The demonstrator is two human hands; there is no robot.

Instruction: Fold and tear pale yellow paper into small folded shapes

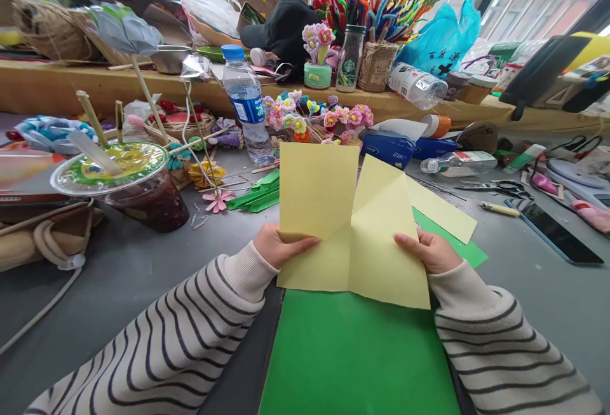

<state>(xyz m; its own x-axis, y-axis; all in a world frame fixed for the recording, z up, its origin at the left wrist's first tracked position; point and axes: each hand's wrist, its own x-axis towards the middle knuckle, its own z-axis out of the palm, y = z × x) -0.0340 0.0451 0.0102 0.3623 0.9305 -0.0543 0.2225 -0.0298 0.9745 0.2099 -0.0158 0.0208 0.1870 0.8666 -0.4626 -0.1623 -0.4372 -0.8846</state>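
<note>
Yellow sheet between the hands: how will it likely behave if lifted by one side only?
The yellow sheet is probably light and rather floppy, as it looks like thin paper and bends at its middle crease. The unsupported half would likely sag or swing there. It may also tear further: a split runs partway down from its top edge.

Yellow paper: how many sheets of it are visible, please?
2: one sheet, partly split, between the left hand and the right hand; another sheet behind it at the right, over green paper. More may be hidden.
</note>
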